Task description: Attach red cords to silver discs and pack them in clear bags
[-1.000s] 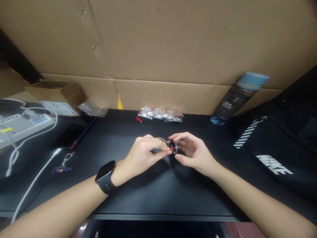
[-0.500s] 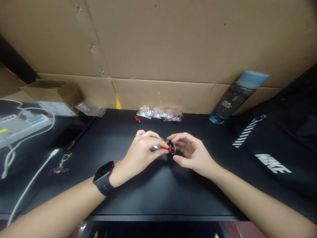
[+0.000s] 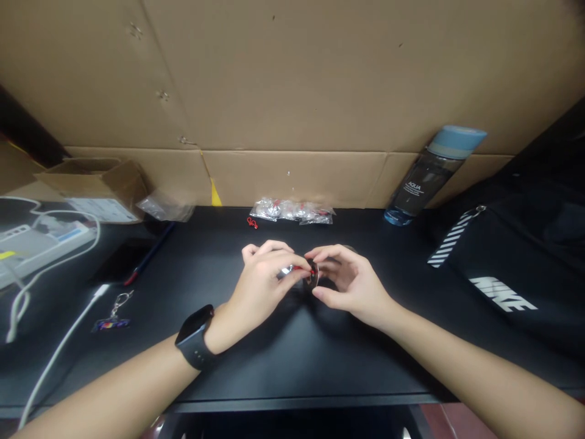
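i've got a small round disc [image 3: 313,275] with a dark rim and a shiny face, standing on edge just above the bench. a little red clip [image 3: 305,269] sits against its left rim, touching it. a small silvery piece [image 3: 287,270] shows just left of the clip, too blurred for me to tell what it is.

A makeshift packing workstation: a black counter [image 3: 283,360] walled with cardboard [image 3: 292,91], small parts bags [image 3: 292,210], a carton [image 3: 91,180], a power strip [image 3: 41,238].
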`<state>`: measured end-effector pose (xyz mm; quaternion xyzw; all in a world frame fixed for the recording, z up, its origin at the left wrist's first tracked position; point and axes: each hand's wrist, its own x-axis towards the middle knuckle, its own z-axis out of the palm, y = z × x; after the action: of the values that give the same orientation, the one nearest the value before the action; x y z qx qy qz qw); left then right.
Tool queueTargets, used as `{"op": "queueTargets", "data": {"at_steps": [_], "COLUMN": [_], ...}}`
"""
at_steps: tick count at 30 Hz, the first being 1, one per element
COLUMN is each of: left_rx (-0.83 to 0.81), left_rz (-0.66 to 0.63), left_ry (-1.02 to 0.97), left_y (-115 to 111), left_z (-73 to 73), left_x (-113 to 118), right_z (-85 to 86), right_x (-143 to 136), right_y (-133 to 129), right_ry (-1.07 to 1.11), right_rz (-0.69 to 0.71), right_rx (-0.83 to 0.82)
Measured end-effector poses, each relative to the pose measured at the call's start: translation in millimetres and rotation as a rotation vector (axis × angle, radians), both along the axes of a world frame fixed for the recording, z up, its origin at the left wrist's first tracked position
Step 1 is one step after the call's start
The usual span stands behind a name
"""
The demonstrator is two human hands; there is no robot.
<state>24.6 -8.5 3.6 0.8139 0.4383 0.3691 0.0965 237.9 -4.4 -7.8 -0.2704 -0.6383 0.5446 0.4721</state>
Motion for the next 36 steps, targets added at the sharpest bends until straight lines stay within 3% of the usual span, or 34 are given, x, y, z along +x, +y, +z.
{"op": "queueTargets", "data": {"at_steps": [10, 17, 24, 31, 36], "left_rx": [0.072, -0.099, -0.217, -0.221, -0.139], "left_rz": [-0.01, 0.005, -0.004, -0.035, -0.043], "left_ry": [0.042, 0.029, -0.014, -0.05, -0.027], "left_y": [-2.7, -8.8, -7.4, -4.9, -4.6], "left_z": [1.9, 9.0, 10.3, 7.8, 6.8], "left_x": [1.1, 5.7, 7.6, 6.5, 5.8], "right_z": [-0.5, -4.1, -4.6, -2.2, -0.9], "right_x": [0.7, 0.8, -0.4, -0.8, -2.7], "right_y": [-0.9, -1.1, -1.6, -3.0, -4.5], "right_ry": [0.011, -0.083, -0.068, -0.062, 0.01], "right_rz": [-0.032, -0.091, -0.105, -0.109, -0.077], "right_rx": [0.01, 0.158, 0.197, 0.152, 0.013]}}
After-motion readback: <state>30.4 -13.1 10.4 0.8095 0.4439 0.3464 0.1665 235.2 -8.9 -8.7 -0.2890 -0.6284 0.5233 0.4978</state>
